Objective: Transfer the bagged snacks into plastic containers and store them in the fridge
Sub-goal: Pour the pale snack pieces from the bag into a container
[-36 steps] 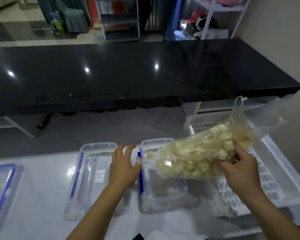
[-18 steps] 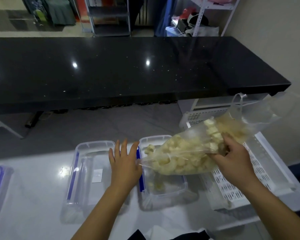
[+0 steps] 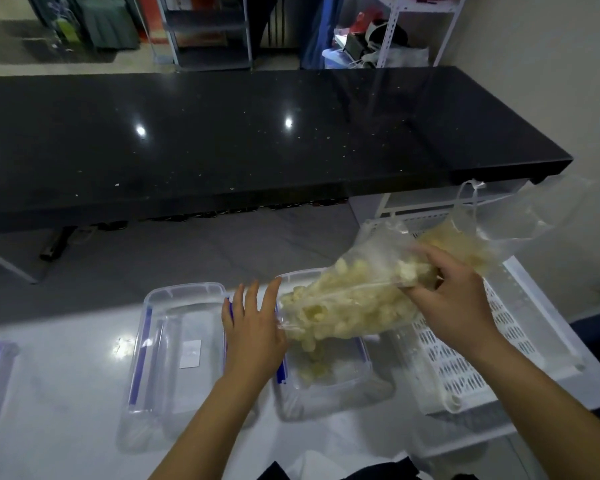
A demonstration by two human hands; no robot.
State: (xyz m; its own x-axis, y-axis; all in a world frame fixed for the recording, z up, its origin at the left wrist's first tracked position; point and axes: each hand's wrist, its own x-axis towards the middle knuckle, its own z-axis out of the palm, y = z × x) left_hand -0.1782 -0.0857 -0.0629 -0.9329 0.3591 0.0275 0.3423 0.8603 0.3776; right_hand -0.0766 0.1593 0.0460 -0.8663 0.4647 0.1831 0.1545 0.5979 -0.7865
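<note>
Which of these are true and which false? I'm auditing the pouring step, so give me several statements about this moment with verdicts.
1. The right hand grips the snack bag. True.
2. The bag's mouth hangs over the right container, which already holds some snacks. True.
3. The container left of it is full of snacks. False: no snacks show in it.
4. The white slotted basket sits left of both containers. False: it sits to their right.

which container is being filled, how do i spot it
On the white counter below the black worktop, find the white slotted tray at the right. The clear container just left of it, under the tilted bag, holds pale snacks; its neighbour further left holds none.
</note>
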